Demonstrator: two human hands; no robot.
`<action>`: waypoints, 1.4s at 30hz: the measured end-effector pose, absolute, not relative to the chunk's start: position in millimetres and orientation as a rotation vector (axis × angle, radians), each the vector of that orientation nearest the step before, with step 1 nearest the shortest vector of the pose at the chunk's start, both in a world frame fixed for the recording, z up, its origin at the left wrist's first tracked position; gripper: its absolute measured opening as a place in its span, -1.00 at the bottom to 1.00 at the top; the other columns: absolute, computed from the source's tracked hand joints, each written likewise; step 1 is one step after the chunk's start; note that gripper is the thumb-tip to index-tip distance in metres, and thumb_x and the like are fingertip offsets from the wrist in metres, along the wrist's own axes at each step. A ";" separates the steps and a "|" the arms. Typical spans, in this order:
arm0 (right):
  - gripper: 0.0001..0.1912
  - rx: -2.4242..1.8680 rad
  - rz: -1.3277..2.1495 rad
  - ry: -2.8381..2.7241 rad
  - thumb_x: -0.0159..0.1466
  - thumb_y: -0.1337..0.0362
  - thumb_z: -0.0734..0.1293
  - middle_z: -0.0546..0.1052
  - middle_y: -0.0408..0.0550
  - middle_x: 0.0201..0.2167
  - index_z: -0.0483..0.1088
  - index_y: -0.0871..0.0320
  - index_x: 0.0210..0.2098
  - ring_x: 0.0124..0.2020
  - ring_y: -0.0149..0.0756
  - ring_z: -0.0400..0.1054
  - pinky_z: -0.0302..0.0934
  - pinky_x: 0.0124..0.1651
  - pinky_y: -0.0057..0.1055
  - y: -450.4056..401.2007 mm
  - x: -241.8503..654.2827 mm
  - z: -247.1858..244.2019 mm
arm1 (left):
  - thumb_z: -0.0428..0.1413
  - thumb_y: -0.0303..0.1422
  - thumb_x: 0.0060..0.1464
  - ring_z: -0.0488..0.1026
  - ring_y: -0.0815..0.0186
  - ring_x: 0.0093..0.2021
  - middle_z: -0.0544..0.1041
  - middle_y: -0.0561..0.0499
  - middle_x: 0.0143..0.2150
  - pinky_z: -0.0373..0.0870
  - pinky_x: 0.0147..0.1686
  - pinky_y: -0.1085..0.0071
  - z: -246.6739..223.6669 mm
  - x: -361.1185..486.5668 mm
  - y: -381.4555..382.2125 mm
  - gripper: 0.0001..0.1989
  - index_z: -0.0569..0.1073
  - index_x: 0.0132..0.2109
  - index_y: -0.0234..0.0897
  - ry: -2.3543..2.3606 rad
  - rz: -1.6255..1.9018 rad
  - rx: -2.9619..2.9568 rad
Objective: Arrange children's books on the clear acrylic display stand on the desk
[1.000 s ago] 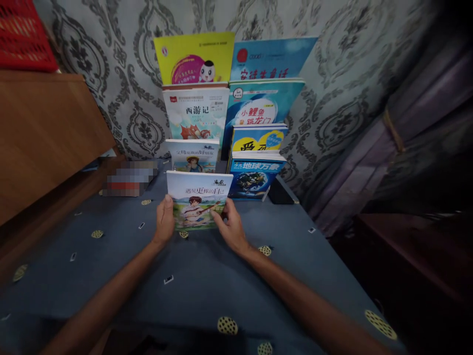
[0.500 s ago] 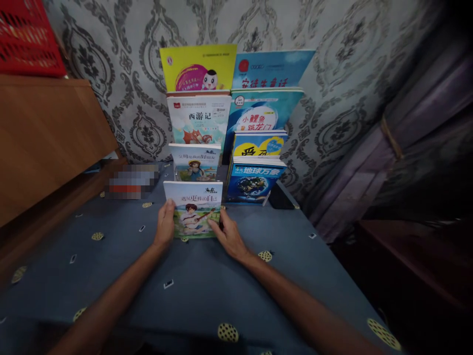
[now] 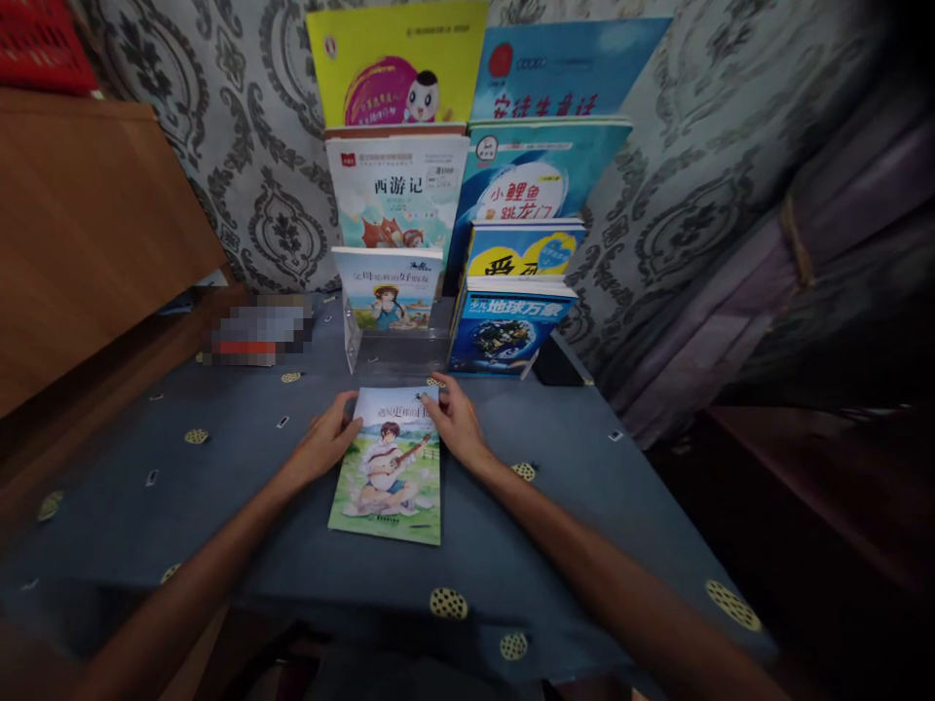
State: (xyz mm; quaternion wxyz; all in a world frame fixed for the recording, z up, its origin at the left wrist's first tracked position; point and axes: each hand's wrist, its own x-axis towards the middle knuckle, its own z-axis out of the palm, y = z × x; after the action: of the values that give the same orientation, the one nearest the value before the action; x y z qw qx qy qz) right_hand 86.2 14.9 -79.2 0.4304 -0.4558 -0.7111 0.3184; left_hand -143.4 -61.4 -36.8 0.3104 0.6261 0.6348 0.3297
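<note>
A thin picture book (image 3: 390,477) with a guitar player on its green and blue cover leans back nearly flat over the table in front of me. My left hand (image 3: 332,433) grips its upper left edge, thumb on the cover. On the upper right edge, my right hand (image 3: 457,419) has its thumb over the end of the title; its other fingers are partly hidden behind. Just beyond stands a clear stepped book stand (image 3: 401,352), its front left tier bare. One tier higher rests a book with a girl in a hat (image 3: 394,297).
More books fill the stand, including a white book (image 3: 398,190), a yellow book (image 3: 398,58) and a blue globe book (image 3: 504,336). A dark flat object (image 3: 561,362) lies right of it. A blurred-out item (image 3: 255,331) lies left, near a wooden cabinet (image 3: 102,234).
The book has come toward me, away from the stand's front tier, and its top has tipped back from upright to nearly flat. Both hands moved with it. The view has tilted downward.
</note>
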 end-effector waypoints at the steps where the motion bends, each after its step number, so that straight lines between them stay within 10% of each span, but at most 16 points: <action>1: -0.54 -1.182 0.730 -1.823 0.31 0.17 0.28 0.47 -0.16 -0.49 0.29 0.15 0.17 -0.47 -0.24 0.35 0.26 -0.32 -0.33 15.4 88.4 -79.3 | 0.03 -0.21 0.19 0.48 0.17 -0.31 0.50 0.01 -0.33 0.41 -0.21 0.24 -34.3 -145.4 -62.4 -0.63 0.39 0.09 -0.25 1.795 0.742 1.823; 8: -0.65 -1.159 0.288 -2.157 0.36 0.28 0.22 0.50 0.20 0.05 0.39 0.19 0.10 0.10 0.03 0.34 0.25 0.12 -0.06 2.4 81.4 -66.4 | -0.06 -0.33 0.29 0.43 0.09 0.08 0.47 -0.17 0.08 0.37 0.06 0.16 -43.5 -140.0 -64.3 -0.75 0.39 0.03 -0.27 1.841 0.535 2.373; 16: -0.44 -0.715 0.593 -2.522 0.49 0.10 0.05 0.28 0.21 0.35 0.03 0.22 0.39 0.39 -0.13 0.11 -0.06 0.42 0.01 -14.7 29.8 -61.8 | -0.07 -0.49 0.19 0.42 0.04 0.10 0.49 -0.24 0.09 0.39 0.06 0.06 -58.5 -140.7 -65.2 -0.67 0.35 0.09 -0.31 1.819 0.563 2.438; 42: -0.57 -1.102 0.544 -2.216 0.47 0.17 0.06 0.49 0.16 0.14 0.33 0.19 0.18 0.17 -0.07 0.30 0.17 0.23 -0.03 7.1 123.2 -87.0 | -0.21 -0.47 0.31 0.28 0.04 0.34 0.24 -0.30 0.40 0.26 0.26 0.03 -53.7 -146.0 -55.8 -0.58 0.32 0.22 -0.36 1.751 0.219 2.537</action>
State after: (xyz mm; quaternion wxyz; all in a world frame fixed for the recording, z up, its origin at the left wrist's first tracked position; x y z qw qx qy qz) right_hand 123.2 7.1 -87.0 0.2989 -0.4151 -0.8345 0.2047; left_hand -146.0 -55.8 -53.7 0.0254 0.8207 0.5664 0.0707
